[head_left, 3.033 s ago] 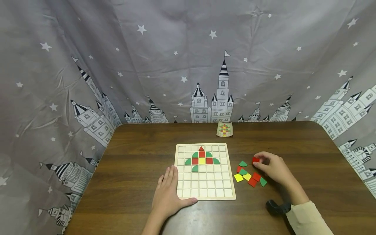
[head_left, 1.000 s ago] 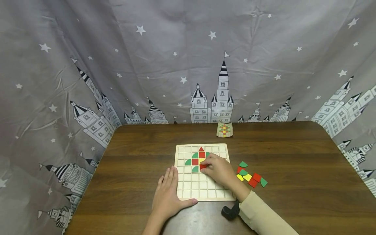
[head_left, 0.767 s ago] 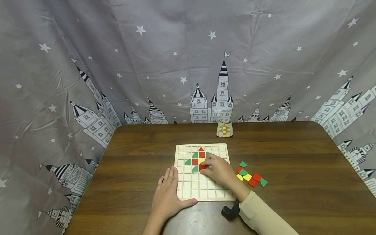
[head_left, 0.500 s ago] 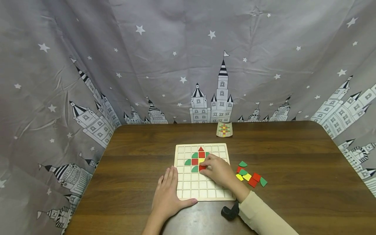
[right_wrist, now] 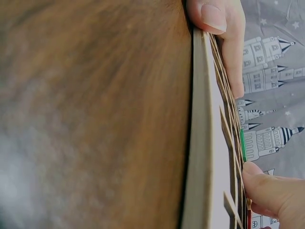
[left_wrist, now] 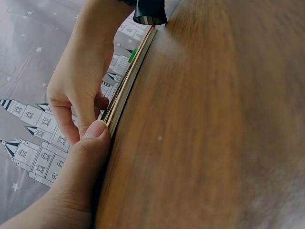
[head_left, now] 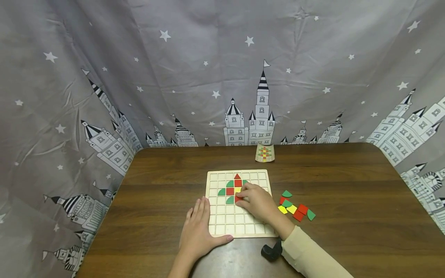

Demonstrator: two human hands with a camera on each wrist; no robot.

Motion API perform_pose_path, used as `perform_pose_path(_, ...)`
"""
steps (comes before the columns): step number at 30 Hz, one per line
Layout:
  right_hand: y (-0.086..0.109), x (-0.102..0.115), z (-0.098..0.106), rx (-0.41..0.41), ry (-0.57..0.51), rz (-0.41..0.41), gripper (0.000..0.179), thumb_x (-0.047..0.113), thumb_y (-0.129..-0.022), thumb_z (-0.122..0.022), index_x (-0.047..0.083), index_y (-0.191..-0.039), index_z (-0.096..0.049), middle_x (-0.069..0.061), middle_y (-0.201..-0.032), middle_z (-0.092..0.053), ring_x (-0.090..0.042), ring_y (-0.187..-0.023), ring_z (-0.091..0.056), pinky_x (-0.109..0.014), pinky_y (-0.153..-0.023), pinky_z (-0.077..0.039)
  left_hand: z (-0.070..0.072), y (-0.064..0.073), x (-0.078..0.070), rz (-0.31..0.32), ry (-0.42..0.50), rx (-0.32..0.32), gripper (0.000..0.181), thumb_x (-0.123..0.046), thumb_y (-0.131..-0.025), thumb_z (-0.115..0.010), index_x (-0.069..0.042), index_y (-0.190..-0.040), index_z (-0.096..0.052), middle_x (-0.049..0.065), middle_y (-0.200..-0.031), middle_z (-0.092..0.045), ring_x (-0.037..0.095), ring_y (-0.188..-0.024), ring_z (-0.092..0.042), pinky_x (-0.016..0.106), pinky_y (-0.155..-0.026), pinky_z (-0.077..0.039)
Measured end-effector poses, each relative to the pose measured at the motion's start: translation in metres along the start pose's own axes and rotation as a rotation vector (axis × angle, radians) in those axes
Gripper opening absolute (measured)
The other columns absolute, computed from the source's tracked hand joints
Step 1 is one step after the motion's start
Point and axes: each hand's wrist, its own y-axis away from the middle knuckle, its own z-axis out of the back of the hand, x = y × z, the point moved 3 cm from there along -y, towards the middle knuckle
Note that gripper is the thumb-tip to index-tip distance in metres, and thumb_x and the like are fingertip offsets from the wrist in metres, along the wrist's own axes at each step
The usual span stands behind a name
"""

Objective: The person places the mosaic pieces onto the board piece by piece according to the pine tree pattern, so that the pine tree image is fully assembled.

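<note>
A pale wooden grid board (head_left: 230, 219) lies flat on the table. My left hand (head_left: 198, 231) rests along its left side, fingers straight, thumb on the near edge; the left wrist view shows that thumb (left_wrist: 85, 157) at the board's rim. Over the board, my right hand (head_left: 260, 202) pinches a red square tile (head_left: 238, 198) between thumb and finger, in the cell just below a yellow square (head_left: 238, 190). Beside it sits a green quarter-circle (head_left: 230, 200). A red triangle (head_left: 237, 176) tops the tile pattern. The right hand covers the pattern's right part.
Loose red, yellow and green tiles (head_left: 298, 215) lie to the right of the board, some overlapping. A small patterned card (head_left: 265, 153) stands at the table's back edge, before a grey castle curtain (head_left: 194, 58). A black device (head_left: 272, 251) sits at the right wrist.
Since three seconds ago, my right hand has carried the red square tile left from beside the loose tiles onto the board, below the yellow square. During the last second both hands look still.
</note>
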Motion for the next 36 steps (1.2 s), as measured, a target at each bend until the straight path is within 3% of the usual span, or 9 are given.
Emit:
perform_pose_path(22, 0.006, 0.001, 0.000, -0.019, 0.016, 0.007, 0.018, 0.029, -0.087, -0.076, 0.022, -0.103, -0.081, 0.013, -0.092, -0.060, -0.006, -0.081, -0.054, -0.021, -0.065, -0.045, 0.002, 0.001, -0.001, -0.010, -0.005, -0.004, 0.141, -0.098, -0.059, -0.051, -0.004, -0.158, -0.017, 0.010, -0.167, -0.015, 0.027, -0.155, -0.015, 0.048, -0.123, -0.019)
perform_pose_path(29, 0.013, -0.001, 0.004, -0.011, 0.014, 0.029, 0.013, 0.027, -0.085, -0.078, 0.022, -0.096, -0.081, 0.013, -0.094, -0.060, -0.007, -0.083, -0.057, -0.024, -0.069, -0.049, 0.001, 0.002, 0.000, -0.002, 0.003, -0.005, 0.141, -0.098, -0.059, -0.052, -0.004, -0.158, -0.017, 0.010, -0.167, -0.016, 0.026, -0.155, -0.015, 0.047, -0.124, -0.018)
perform_pose_path(33, 0.025, -0.010, 0.014, -0.015, 0.003, -0.015, 0.018, 0.027, -0.085, -0.078, 0.021, -0.102, -0.079, 0.012, -0.096, -0.062, -0.007, -0.087, -0.060, -0.026, -0.074, -0.052, 0.001, 0.002, 0.001, 0.002, 0.008, -0.005, 0.141, -0.098, -0.058, -0.051, -0.005, -0.158, -0.017, 0.010, -0.167, -0.016, 0.026, -0.155, -0.015, 0.047, -0.124, -0.018)
perform_pose_path(36, 0.039, -0.022, 0.028, -0.022, -0.030, -0.069, 0.025, 0.024, -0.085, -0.079, 0.018, -0.109, -0.077, 0.010, -0.099, -0.065, -0.007, -0.082, -0.058, -0.024, -0.068, -0.050, 0.001, 0.002, 0.001, 0.002, 0.011, -0.005, 0.142, -0.098, -0.058, -0.051, -0.005, -0.158, -0.017, 0.009, -0.167, -0.015, 0.026, -0.155, -0.015, 0.047, -0.124, -0.018)
